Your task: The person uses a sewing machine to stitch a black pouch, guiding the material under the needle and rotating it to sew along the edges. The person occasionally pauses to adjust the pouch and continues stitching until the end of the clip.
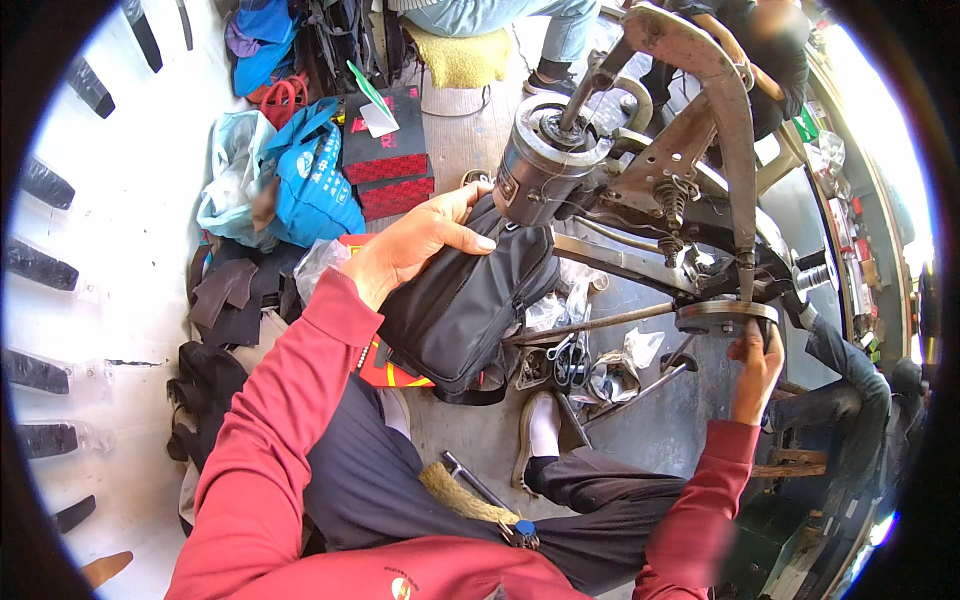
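A black bag [445, 315] hangs against an old metal hand-cranked sewing machine [735, 150], its upper part close under the dark cylindrical head [535, 175]. My left hand [415, 245] grips the bag's upper edge, with the thumb on the near face and the fingers partly hidden behind. At the machine's right side, my right hand [757, 370] has its fingers closed at the rim of a round metal wheel [715, 318]. Whether they hold the rim or a small knob beneath it is hard to see. A coil spring [670, 200] sits on the machine's arm.
Red and black boxes [390, 145] and a blue bag [315, 175] stand at the far left. Scissors [570, 360] and plastic bags lie on the floor below the machine. Another person [785, 75] sits at the far right; a yellow cushioned stool [460, 55] is at the back.
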`<state>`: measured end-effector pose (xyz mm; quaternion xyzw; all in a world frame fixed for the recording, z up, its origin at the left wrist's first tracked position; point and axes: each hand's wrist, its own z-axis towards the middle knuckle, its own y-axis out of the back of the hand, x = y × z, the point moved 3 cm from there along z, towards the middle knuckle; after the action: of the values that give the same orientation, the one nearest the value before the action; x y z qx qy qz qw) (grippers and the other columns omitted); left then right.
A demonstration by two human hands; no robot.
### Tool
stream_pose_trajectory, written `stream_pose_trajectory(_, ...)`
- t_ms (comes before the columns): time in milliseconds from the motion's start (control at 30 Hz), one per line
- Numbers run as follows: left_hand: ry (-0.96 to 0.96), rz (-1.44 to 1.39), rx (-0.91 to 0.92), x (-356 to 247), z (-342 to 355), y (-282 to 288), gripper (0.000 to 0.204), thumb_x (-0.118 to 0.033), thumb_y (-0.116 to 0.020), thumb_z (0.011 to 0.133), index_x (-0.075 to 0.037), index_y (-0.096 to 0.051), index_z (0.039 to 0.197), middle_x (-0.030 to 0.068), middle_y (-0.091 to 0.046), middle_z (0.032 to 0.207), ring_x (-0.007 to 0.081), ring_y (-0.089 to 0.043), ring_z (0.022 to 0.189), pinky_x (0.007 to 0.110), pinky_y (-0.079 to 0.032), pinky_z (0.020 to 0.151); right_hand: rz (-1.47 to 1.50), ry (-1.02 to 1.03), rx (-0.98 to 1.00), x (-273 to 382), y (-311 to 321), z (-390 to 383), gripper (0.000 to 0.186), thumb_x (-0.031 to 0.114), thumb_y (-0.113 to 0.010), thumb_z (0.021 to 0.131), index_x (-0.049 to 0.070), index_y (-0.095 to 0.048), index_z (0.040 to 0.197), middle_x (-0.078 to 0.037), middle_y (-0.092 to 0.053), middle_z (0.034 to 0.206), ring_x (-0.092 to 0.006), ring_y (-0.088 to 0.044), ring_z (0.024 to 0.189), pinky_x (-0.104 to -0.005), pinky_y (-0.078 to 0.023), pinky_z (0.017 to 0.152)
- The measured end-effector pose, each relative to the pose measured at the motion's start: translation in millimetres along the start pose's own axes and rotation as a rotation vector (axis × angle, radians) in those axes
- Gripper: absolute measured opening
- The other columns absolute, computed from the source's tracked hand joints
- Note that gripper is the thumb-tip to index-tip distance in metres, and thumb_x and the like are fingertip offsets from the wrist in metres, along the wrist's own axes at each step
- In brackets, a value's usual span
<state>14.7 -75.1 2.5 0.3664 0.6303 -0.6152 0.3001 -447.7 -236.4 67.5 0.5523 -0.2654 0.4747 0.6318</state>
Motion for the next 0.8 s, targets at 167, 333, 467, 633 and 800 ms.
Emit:
stream_pose_trajectory(167, 0.014, -0.005, 0.023, -2, 0, 0, 0.072, 0.008, -0.069, 0.083, 0.0, -0.043, 0.15, 0.0087, -0.059, 0.138, 0.0158, -0.06, 0.122, 0.032, -0.049, 0.106, 0.016, -0.195, -0.089, -81, 37, 15, 0.017, 0.024, -0.063, 0.105, 0.01, -0.057, 0.098, 0.002, -0.049, 0.069, -0.0085, -0.047, 0.053, -0.0255, -0.039, 0.049)
stream_pose_trajectory(333, 0.0, -0.068, 0.074, 1, 3, 0, 0.071, 0.006, -0.07, 0.084, 0.0, -0.044, 0.149, 0.0081, -0.061, 0.136, 0.0161, -0.058, 0.124, 0.032, -0.047, 0.108, -0.157, -0.521, 0.096, -137, -17, -10, 0.018, 0.026, -0.061, 0.105, 0.008, -0.057, 0.102, -0.002, -0.06, 0.068, -0.0134, -0.058, 0.05, -0.0287, -0.044, 0.042)
stream_pose_trajectory(467, -0.01, 0.004, 0.03, 1, 3, 1, 0.071, 0.003, -0.073, 0.082, 0.002, -0.046, 0.148, 0.0099, -0.059, 0.142, 0.0175, -0.059, 0.126, 0.033, -0.043, 0.112, -0.06, -0.399, 0.41, -79, -71, -33, 0.028, 0.034, -0.065, 0.104, 0.007, -0.058, 0.107, -0.004, -0.064, 0.073, -0.0146, -0.065, 0.058, -0.029, -0.054, 0.055)
stream_pose_trajectory(633, -0.014, 0.068, 0.004, -2, 1, 0, 0.076, 0.003, -0.071, 0.083, 0.001, -0.041, 0.153, 0.0081, -0.056, 0.142, 0.0163, -0.057, 0.125, 0.031, -0.044, 0.11, -0.052, -0.044, 0.134, 7, -27, -14, 0.027, 0.031, -0.066, 0.104, 0.004, -0.066, 0.098, -0.001, -0.061, 0.072, -0.0098, -0.056, 0.06, -0.0267, -0.047, 0.056)
stream_pose_trajectory(800, -0.012, 0.091, -0.06, -6, 0, -4, 0.067, -0.001, -0.076, 0.081, 0.004, -0.049, 0.142, 0.0092, -0.061, 0.136, 0.0171, -0.059, 0.122, 0.032, -0.043, 0.11, -0.087, -0.069, -0.1, -29, 26, 10, 0.021, 0.024, -0.061, 0.105, 0.007, -0.058, 0.093, 0.001, -0.054, 0.072, -0.0082, -0.051, 0.061, -0.0252, -0.041, 0.056)
